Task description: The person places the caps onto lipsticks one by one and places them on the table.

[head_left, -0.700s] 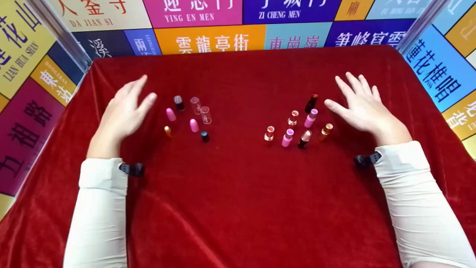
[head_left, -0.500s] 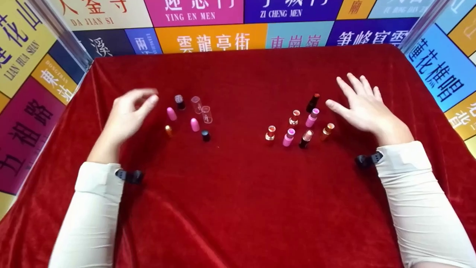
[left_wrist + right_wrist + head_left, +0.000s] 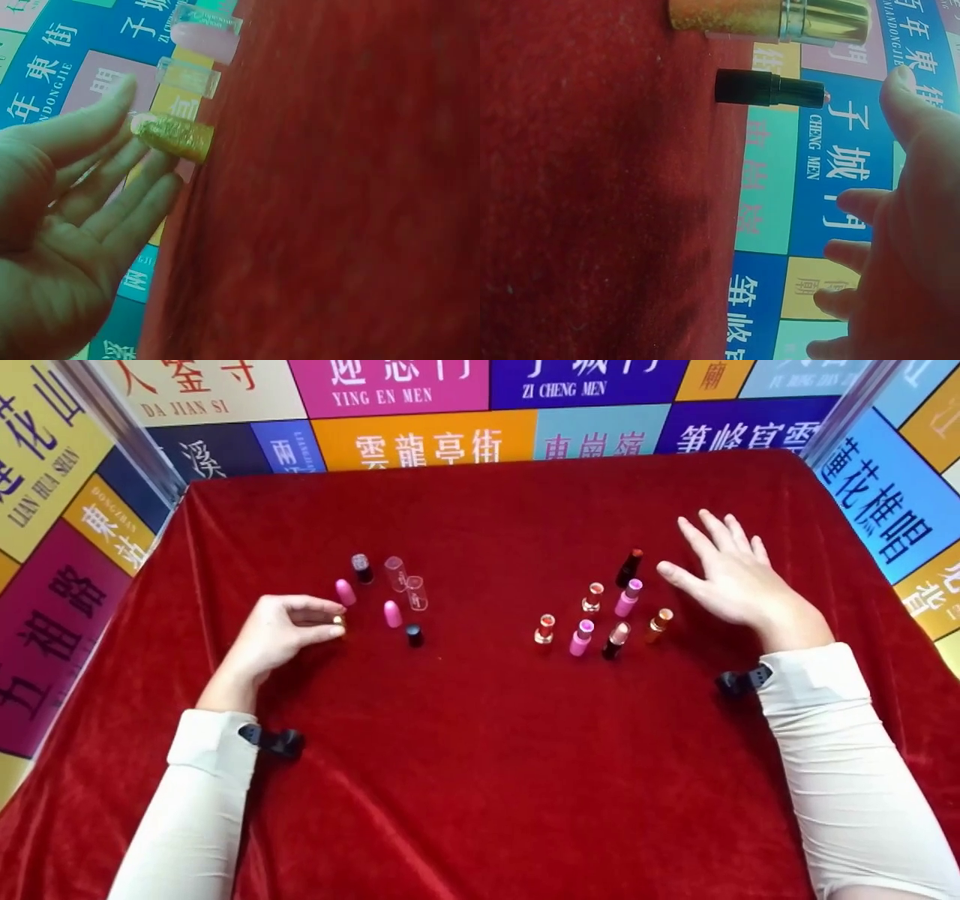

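My left hand is beside a gold lipstick cap, which stands on the red cloth. Thumb and forefinger lie either side of the cap; in the left wrist view a gap shows between thumb and cap. Nearby stand two pink caps, two clear caps, a patterned dark cap and a small black cap. My right hand, fingers spread, holds nothing. Nearest it are a black lipstick with a red tip and a gold lipstick.
Other uncapped lipsticks stand right of centre: two pink-cased ones, two with red tips in clear-looking bases, and a black one with a pale tip. Red cloth covers the table. Colourful lettered panels enclose the back and sides.
My left hand has moved down and to the right, from left of the caps to the gold cap, its thumb and forefinger drawing closer together. The right hand has stayed nearly still.
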The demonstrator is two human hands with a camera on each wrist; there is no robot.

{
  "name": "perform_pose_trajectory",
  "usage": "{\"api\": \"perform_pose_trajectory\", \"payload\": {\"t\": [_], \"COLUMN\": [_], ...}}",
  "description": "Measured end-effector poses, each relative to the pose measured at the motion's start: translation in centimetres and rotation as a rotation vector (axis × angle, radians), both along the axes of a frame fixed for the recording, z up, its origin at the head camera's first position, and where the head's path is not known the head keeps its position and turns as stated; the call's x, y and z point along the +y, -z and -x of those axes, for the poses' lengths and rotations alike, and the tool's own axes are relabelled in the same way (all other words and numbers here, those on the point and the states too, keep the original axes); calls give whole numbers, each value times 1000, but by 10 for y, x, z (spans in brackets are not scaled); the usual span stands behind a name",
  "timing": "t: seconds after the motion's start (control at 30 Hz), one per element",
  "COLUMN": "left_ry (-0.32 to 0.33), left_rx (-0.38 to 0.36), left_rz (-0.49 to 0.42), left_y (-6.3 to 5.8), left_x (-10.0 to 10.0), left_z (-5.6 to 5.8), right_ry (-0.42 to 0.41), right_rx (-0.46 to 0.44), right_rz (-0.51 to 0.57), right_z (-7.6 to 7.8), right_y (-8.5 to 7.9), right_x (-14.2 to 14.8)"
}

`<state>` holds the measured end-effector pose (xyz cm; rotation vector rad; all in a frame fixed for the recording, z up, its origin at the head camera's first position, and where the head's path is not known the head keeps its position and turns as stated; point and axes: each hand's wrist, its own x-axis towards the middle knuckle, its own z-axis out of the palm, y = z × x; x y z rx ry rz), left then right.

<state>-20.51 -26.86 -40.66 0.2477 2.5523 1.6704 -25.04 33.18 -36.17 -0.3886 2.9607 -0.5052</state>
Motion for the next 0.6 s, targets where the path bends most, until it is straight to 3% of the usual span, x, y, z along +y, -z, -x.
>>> {"api": "perform_pose_trajectory", "payload": {"t": [0.23, 0.43, 0.6], "left_ry": [-16, -34, -37], "left_rx": [67, 93, 109], "left_rz": [162, 196, 211], "left_y": [9, 10, 9], "left_x": [3, 4, 5], "left_z": [1, 0, 1], "right_ry": [-2, -4, -31], "right_rx": [-11, -12, -34], "right_rz": [0, 11, 182], "right_z": [-2, -2, 1], "right_y": [1, 0, -4], "right_x": [0, 2, 14]}}
